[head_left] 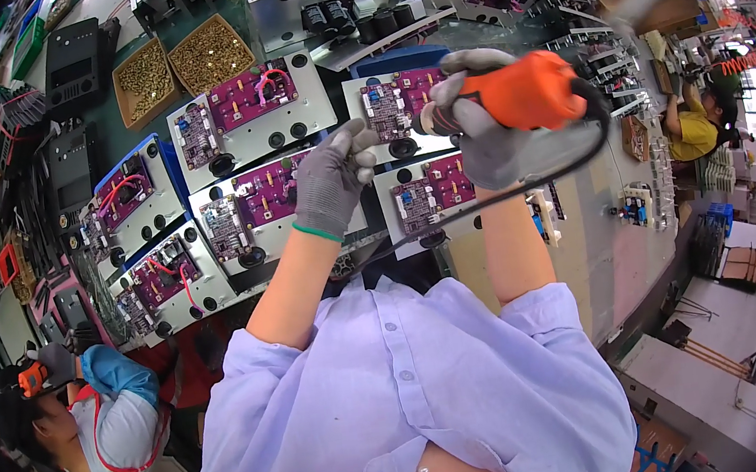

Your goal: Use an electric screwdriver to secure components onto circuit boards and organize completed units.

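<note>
Right grip — holding orange driver | long axis — sideways | pointing left

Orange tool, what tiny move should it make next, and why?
Perhaps the right hand should gently line up the orange tool with the metal plate bearing the purple circuit board, because the tool's nose appears over that plate.

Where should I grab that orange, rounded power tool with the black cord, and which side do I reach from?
I'd probably grip the orange, rounded power tool near its narrower left end, coming from the near side, as the grey-gloved right hand does. It's round enough to wrap around and points roughly sideways; the thin black cord leaves its right end, so avoid pulling there.
</note>
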Demonstrator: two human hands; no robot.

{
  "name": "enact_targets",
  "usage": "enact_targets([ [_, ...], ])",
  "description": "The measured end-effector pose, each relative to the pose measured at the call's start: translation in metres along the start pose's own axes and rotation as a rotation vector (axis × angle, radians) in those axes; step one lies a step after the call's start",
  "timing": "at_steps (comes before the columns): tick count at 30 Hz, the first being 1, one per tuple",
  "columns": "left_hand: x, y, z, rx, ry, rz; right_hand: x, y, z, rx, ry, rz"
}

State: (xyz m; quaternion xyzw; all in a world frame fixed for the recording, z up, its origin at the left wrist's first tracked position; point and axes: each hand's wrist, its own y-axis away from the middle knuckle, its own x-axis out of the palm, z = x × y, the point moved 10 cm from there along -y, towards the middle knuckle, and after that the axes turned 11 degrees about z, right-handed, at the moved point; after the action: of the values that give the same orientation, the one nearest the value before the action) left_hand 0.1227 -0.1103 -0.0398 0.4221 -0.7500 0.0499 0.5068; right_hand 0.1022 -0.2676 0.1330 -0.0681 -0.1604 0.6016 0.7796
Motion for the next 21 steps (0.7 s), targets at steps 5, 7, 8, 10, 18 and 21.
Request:
enact_targets([
  [5, 0.001, 0.003, 0.036, -0.141, 0.062, 0.118, 0.012, 0.009, 0.062, -0.342, -0.262, 0.134],
  [7, -0.003, 0.003, 0.040, -0.098, 0.103, 0.056, 0.014, 0.013, 0.068, -0.367, -0.373, 0.212],
  [8, -0.001, 0.005, 0.038, -0.072, 0.164, 0.015, 0.014, 0.017, 0.069, -0.371, -0.412, 0.243],
  [10, 0.006, 0.009, 0.041, -0.090, 0.243, 0.015, 0.008, 0.023, 0.069, -0.363, -0.412, 0.214],
  [18, -0.002, 0.010, 0.060, -0.127, 0.378, 0.181, 0.014, 0.032, 0.063, -0.353, -0.418, 0.209],
  [21, -0.003, 0.011, 0.058, -0.143, 0.344, 0.137, 0.018, 0.034, 0.060, -0.340, -0.415, 0.205],
])
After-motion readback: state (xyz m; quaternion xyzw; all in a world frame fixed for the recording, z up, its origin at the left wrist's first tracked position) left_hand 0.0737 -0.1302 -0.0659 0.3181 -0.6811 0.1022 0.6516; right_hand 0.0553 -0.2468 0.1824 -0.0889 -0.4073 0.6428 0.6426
